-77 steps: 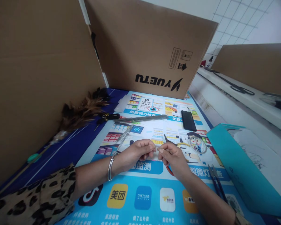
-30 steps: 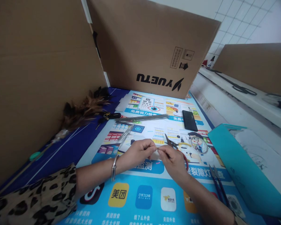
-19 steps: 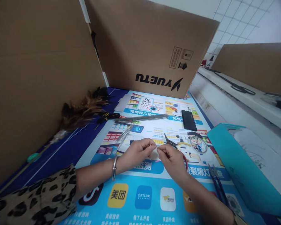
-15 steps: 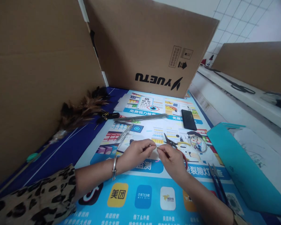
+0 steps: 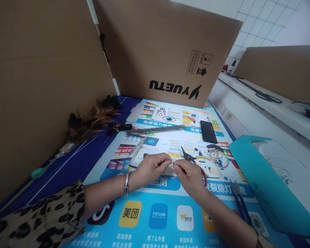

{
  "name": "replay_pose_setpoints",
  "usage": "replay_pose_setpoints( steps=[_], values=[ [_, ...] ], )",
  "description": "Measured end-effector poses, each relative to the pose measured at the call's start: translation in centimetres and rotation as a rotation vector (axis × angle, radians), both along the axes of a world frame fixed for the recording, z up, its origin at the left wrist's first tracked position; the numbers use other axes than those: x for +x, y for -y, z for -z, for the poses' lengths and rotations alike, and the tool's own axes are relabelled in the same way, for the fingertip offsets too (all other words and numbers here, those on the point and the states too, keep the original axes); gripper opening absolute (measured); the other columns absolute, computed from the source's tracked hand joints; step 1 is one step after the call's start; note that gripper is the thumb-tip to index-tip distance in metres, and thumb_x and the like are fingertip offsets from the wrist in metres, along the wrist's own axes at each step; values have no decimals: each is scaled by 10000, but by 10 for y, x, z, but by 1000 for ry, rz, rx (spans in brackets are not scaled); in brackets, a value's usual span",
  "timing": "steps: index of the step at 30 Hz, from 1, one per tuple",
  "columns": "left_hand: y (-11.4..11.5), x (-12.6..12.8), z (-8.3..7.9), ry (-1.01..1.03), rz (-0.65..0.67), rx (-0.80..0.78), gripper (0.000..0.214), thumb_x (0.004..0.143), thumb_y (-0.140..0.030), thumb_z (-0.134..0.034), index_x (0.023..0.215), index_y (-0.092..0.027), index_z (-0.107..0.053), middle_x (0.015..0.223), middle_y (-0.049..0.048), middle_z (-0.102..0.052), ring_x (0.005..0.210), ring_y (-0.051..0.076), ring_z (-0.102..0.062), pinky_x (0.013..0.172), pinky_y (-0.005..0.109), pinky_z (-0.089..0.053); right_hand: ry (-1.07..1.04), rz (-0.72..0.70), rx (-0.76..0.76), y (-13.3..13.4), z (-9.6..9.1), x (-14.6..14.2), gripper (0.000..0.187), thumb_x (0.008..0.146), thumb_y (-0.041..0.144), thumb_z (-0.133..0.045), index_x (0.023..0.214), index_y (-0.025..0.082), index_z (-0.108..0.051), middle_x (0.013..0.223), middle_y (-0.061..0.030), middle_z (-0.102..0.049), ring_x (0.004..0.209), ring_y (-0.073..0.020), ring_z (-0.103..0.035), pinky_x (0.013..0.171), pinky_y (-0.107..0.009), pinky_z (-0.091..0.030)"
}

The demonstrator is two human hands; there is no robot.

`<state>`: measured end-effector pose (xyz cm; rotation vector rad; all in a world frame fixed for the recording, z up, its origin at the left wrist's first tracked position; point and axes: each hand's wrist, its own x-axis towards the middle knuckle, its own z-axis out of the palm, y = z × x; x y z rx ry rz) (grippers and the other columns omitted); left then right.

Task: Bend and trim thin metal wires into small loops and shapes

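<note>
My left hand (image 5: 152,167), with a silver bangle at the wrist, pinches thumb against forefinger over the printed sheet. Its fingertips almost meet those of my right hand (image 5: 191,175), also closed in a pinch. Whatever is held between them is too small to make out. Just beyond my right hand lies a pair of pliers (image 5: 188,155), with one yellow and one red handle, partly hidden by that hand. A bundle of thin metal wires (image 5: 157,130) lies farther back, and a shorter wire bundle (image 5: 138,146) is left of centre.
A black phone (image 5: 208,132) and a round clear dish (image 5: 218,158) lie right of centre. Blue-handled pointed tools (image 5: 239,201) sit near a teal case (image 5: 263,182). Left are a feather duster (image 5: 90,120) and cardboard panel (image 5: 49,69); another cardboard panel (image 5: 165,44) stands behind.
Both hands stay pinched in nearly the same place, with only slight movement at the fingertips. The objects on the table have not moved.
</note>
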<state>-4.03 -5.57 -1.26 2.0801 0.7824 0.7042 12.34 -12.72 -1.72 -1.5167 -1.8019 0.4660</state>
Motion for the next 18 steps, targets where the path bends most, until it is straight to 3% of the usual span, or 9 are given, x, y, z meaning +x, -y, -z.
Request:
replay_pose_setpoints(
  steps=[4, 10, 18],
  values=[
    [0, 1, 0, 31, -3, -47, 184, 817, -260, -449, 787, -191, -617, 632, -14, -580, 605, 111, -509, 557, 200, -363, -47, 27, -21, 1, -1, -2, 178, 851, 259, -417, 801, 219, -583, 730, -10, -588, 650, -139, -526, 589, -229, -396],
    [1, 1, -1, 103, 2, -244, 212, 818, -336, -463, 887, -182, -591, 680, -1, -603, 615, 115, -535, 562, 207, -400, -228, 156, -81, 1, 1, -4, 161, 841, 328, -450, 844, 214, -564, 686, 2, -586, 611, -134, -538, 552, -223, -409],
    [2, 1, 5, 97, -19, -133, 184, 813, -289, -479, 873, -196, -626, 692, -3, -625, 631, 118, -551, 576, 210, -404, -156, 122, -14, 2, 0, -4, 179, 836, 318, -471, 939, 230, -588, 834, -24, -639, 734, -156, -588, 630, -239, -439]
  ],
)
